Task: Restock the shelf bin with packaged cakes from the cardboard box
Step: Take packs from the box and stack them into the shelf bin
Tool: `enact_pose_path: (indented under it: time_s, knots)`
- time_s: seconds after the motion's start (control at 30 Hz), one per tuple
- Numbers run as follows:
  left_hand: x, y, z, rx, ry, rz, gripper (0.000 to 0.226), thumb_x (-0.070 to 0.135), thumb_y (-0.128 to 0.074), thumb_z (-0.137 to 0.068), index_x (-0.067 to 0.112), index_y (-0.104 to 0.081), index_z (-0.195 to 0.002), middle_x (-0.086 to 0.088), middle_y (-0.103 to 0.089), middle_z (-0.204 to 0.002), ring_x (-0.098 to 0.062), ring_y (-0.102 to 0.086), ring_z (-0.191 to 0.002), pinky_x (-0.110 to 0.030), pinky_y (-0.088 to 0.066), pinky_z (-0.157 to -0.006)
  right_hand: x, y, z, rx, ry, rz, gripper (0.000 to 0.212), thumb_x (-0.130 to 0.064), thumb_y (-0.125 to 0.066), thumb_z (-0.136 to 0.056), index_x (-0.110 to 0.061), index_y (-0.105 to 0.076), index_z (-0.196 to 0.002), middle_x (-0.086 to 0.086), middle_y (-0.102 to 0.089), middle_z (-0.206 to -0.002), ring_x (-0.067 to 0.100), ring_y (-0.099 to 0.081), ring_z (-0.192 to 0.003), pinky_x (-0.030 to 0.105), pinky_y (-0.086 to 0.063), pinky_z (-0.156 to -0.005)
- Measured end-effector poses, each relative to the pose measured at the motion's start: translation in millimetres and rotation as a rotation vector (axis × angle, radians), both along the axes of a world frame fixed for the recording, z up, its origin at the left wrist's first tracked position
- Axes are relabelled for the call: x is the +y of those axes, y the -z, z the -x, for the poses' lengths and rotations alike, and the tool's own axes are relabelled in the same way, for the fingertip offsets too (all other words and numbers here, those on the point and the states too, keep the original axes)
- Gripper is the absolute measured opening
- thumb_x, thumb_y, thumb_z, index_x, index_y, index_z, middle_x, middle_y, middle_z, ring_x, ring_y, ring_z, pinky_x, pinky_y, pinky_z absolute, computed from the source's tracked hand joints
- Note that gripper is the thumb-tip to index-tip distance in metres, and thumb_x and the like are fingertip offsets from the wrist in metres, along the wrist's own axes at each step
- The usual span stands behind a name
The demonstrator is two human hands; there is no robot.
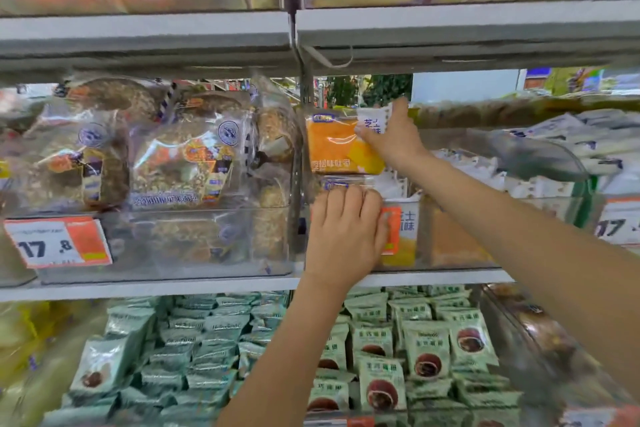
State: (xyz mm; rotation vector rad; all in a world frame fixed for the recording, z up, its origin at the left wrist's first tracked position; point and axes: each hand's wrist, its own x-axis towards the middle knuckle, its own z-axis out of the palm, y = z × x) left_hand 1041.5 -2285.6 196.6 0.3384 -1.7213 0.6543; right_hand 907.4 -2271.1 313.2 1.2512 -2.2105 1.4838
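Observation:
A clear shelf bin (450, 236) on the middle shelf holds orange-and-white packaged cakes. My right hand (391, 139) grips one orange packaged cake (337, 146) by its white right end, held upright above the bin's left side. My left hand (346, 229) has its fingers curled over the bin's front rim, on top of another packaged cake (346, 181) lying below the first. The cardboard box is not in view.
Left bin holds round seeded breads (166, 156) behind a price tag (59, 243). White packets (554, 149) fill the bin to the right. Green snack packets (398, 350) crowd the lower shelf. An upper shelf edge (311, 38) runs close overhead.

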Motion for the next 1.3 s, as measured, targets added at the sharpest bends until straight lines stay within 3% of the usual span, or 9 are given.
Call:
enact_pose_path:
  time_s: [0.27,0.47,0.6,0.7,0.8,0.9,1.0,1.13,1.3]
  knots:
    - [0,1,0,0.002,0.008,-0.037,0.020,0.031,-0.039,-0.094,0.012,-0.045,-0.093,-0.007,-0.056,-0.081,-0.024,-0.039,-0.077,-0.036,-0.032,-0.073,3,0,-4,-0.144,0.072,-0.197,0.089,-0.056,-0.054,-0.085,-0.022,0.001,-0.146,0.017,-0.019,-0.152,0.039,-0.035,-0.132,0.049,-0.036,-0.107]
    - [1,-2,-2,-0.076,-0.005,-0.076,0.023,0.031,-0.036,-0.095,0.010,-0.046,-0.099,-0.007,-0.057,-0.085,-0.025,-0.041,-0.079,-0.036,-0.032,-0.075,21,-8,-13,-0.229,0.104,-0.165,0.096,-0.057,-0.056,-0.084,-0.014,0.003,-0.147,0.017,-0.017,-0.153,0.038,-0.029,-0.136,0.047,-0.032,-0.109]
    - [9,-1,-3,-0.180,-0.036,-0.237,0.042,0.032,-0.027,-0.100,0.007,-0.048,-0.126,-0.016,-0.061,-0.120,-0.033,-0.055,-0.112,-0.040,-0.032,-0.098,53,-9,-32,-0.221,0.098,-0.074,0.081,-0.048,-0.053,-0.090,-0.010,-0.008,-0.145,0.017,-0.024,-0.149,0.034,-0.034,-0.133,0.042,-0.034,-0.107]
    - [25,13,-14,-0.198,-0.030,-0.331,0.052,0.031,-0.030,-0.101,0.003,-0.035,-0.145,-0.019,-0.034,-0.150,-0.032,-0.030,-0.140,-0.042,-0.014,-0.118,89,10,-60,-0.116,0.010,0.097,0.066,-0.037,-0.055,-0.092,-0.008,-0.021,-0.141,0.013,-0.034,-0.141,0.025,-0.039,-0.129,0.038,-0.036,-0.106]
    - [48,53,-39,-0.254,0.089,-0.273,0.052,0.024,-0.028,-0.099,0.003,-0.032,-0.146,-0.017,-0.028,-0.152,-0.029,-0.023,-0.143,-0.043,-0.014,-0.118,132,48,-93,0.065,-0.044,0.231,0.049,-0.026,-0.053,-0.094,-0.008,-0.031,-0.134,0.005,-0.044,-0.129,0.013,-0.044,-0.118,0.028,-0.040,-0.099]
    - [71,110,-68,-0.361,0.204,-0.247,0.049,0.018,-0.033,-0.092,0.004,-0.039,-0.139,-0.018,-0.044,-0.143,-0.031,-0.033,-0.135,-0.046,-0.026,-0.112,167,110,-124,0.195,-0.120,0.285,0.036,-0.018,-0.052,-0.094,-0.005,-0.040,-0.125,0.002,-0.045,-0.119,0.012,-0.046,-0.111,0.024,-0.039,-0.097]
    - [96,174,-95,-0.486,0.237,-0.360,0.033,0.017,-0.043,-0.086,0.006,-0.046,-0.117,-0.016,-0.057,-0.121,-0.034,-0.049,-0.112,-0.044,-0.041,-0.093,191,193,-147,0.170,-0.118,0.146,0.026,-0.015,-0.051,-0.093,-0.010,-0.044,-0.118,-0.002,-0.045,-0.113,0.011,-0.046,-0.106,0.020,-0.036,-0.094]
    - [123,251,-126,-0.764,0.175,-0.605,0.031,0.017,-0.039,-0.075,0.011,-0.052,-0.103,-0.009,-0.061,-0.101,-0.028,-0.051,-0.093,-0.034,-0.035,-0.076,212,294,-164,0.012,-0.098,-0.177,0.023,-0.016,-0.053,-0.093,-0.012,-0.046,-0.114,-0.003,-0.047,-0.107,0.011,-0.048,-0.102,0.015,-0.034,-0.086]
    - [141,318,-159,-1.123,-0.048,-1.039,0.039,0.016,-0.040,-0.090,0.014,-0.043,-0.129,-0.005,-0.046,-0.129,-0.026,-0.041,-0.120,-0.035,-0.037,-0.095,231,398,-168,-0.211,-0.160,-0.630,0.027,-0.021,-0.052,-0.093,-0.021,-0.042,-0.118,-0.003,-0.047,-0.116,0.013,-0.050,-0.108,0.029,-0.046,-0.089]
